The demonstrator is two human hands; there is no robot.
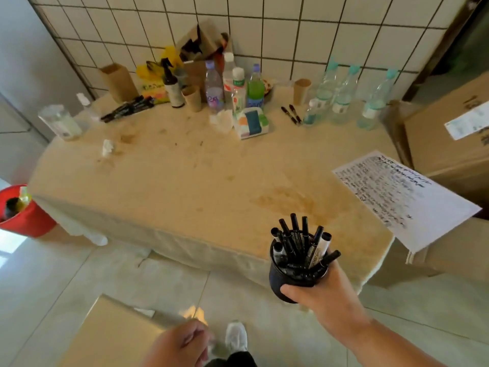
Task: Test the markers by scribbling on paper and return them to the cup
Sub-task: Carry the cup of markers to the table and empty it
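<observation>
My right hand (321, 288) grips a black cup (284, 278) full of several black markers (299, 243), held in the air just before the table's near edge. A white sheet of paper (404, 197) covered in scribbles lies at the table's right edge and hangs partly over it. More black markers lie loose on the table: a bunch (128, 108) at the back left and a pair (291, 113) at the back right. My left hand (181, 345) is low in the frame, blurred, fingers curled with nothing visible in it.
The table (185, 176) has a stained beige cloth. Bottles (232, 88), paper cups, a spray bottle and a tissue pack crowd its back. Cardboard boxes (447, 139) stand to the right, a red bucket (23, 213) at left, another box (111, 329) on the floor.
</observation>
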